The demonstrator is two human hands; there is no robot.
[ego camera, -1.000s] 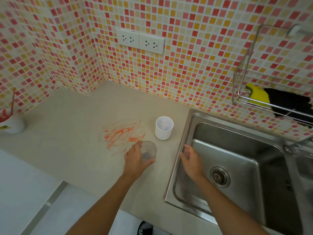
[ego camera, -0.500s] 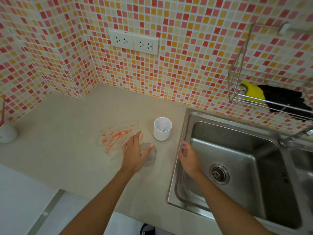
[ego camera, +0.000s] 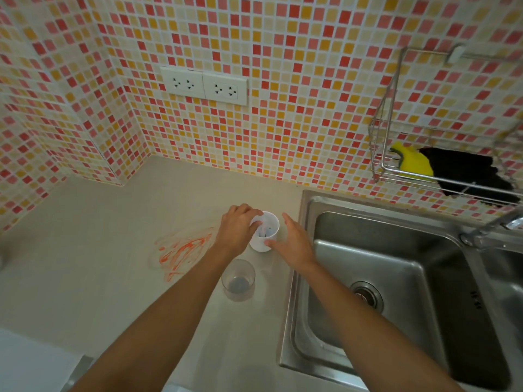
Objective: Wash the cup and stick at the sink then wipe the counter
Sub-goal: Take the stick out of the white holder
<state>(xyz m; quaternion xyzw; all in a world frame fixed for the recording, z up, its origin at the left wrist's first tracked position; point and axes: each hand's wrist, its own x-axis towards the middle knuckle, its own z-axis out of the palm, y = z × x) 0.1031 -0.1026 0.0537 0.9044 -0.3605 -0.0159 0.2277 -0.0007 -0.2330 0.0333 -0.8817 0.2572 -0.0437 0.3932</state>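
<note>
A white cup (ego camera: 264,241) stands on the beige counter (ego camera: 85,278) just left of the sink (ego camera: 396,264). A pale stick (ego camera: 263,229) leans inside it. My left hand (ego camera: 237,230) curls over the cup's left rim, its fingertips closed at the top of the stick. My right hand (ego camera: 294,241) is spread open on the cup's right side, with the thumb touching the cup's lower wall. A clear glass cup (ego camera: 238,280) with a little liquid stands free on the counter, nearer to me. Orange smears (ego camera: 184,250) mark the counter left of my left hand.
A wire rack (ego camera: 396,165) on the tiled wall holds a yellow sponge (ego camera: 413,162) and a black cloth (ego camera: 467,174). The tap (ego camera: 492,224) reaches in from the right over the sink. Two sockets (ego camera: 203,86) sit on the wall.
My left hand let go of the clear glass cup and moved back to the white cup. My right hand left the sink's edge and came to the white cup's right side.
</note>
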